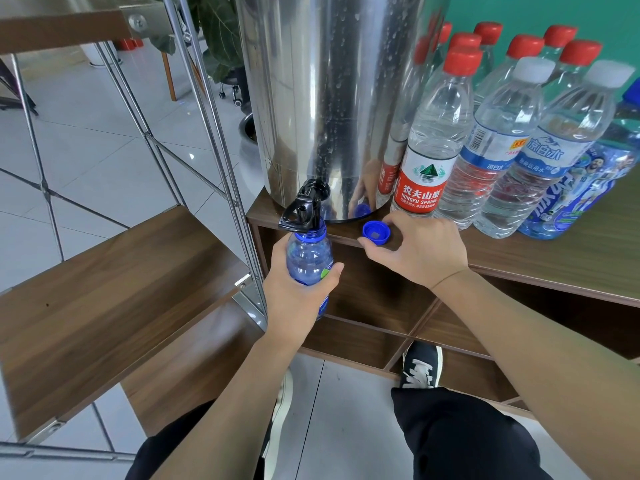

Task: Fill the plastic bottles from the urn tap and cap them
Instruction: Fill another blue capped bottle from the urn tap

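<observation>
The left hand (300, 289) is wrapped around the body of a small blue-tinted plastic bottle (309, 261), which it holds upright with its uncapped mouth directly under the black plastic tap (304, 209) of a tall stainless-steel urn (322, 98). Whether water is running cannot be made out, and the fill level is hard to judge through the tinted wall; the lower part of the bottle is hidden by the fingers and palm. The right hand (420, 251) rests at the front edge of the brown wooden shelf top (554, 258) and pinches a round blue screw cap (376, 233), open side up, between thumb and fingertips. The cap lies just right of the tap, near the urn's base.

The urn's top is cut off by the frame. To its right stands a cluster of clear plastic bottles: red-capped ones (433, 143), white-capped ones (498, 140), and a blue-labelled pack (585, 195) partly cut off at the right edge. The rear bottles are largely hidden.

The shelf unit has open compartments below. To the left stands a metal-framed rack with brown boards (104, 299). The floor is pale tile (86, 133); the wall behind is green (554, 12).
</observation>
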Demonstrator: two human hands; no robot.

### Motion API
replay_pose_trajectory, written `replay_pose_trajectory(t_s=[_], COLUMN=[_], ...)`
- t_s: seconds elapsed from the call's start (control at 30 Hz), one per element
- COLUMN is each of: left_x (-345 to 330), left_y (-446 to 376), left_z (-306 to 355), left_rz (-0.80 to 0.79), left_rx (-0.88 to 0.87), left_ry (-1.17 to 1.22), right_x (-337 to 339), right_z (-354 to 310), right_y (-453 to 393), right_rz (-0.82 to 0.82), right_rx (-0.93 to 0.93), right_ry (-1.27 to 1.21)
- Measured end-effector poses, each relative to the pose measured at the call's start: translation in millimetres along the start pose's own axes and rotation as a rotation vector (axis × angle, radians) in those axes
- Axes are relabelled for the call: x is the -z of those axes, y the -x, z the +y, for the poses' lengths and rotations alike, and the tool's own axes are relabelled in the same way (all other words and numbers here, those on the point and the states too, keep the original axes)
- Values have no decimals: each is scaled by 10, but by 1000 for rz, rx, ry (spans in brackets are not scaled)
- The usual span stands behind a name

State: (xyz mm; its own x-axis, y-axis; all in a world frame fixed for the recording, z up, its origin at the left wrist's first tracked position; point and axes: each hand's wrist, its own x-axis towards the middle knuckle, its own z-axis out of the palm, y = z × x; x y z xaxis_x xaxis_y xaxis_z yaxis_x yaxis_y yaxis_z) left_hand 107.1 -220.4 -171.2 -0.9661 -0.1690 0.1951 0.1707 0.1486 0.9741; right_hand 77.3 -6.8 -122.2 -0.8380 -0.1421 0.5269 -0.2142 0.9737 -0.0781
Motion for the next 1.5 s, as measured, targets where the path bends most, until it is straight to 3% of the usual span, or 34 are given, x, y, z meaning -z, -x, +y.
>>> replay_pose_trajectory(t_s=[1.5], left_x=[1], left_y=[9], left_z=[-20], left_rz=[0], left_rx=[-23], left_ry=[19], right_x=[12], right_z=[-16], right_y=[9], right_rz=[22], right_rx=[-5], right_ry=[-10])
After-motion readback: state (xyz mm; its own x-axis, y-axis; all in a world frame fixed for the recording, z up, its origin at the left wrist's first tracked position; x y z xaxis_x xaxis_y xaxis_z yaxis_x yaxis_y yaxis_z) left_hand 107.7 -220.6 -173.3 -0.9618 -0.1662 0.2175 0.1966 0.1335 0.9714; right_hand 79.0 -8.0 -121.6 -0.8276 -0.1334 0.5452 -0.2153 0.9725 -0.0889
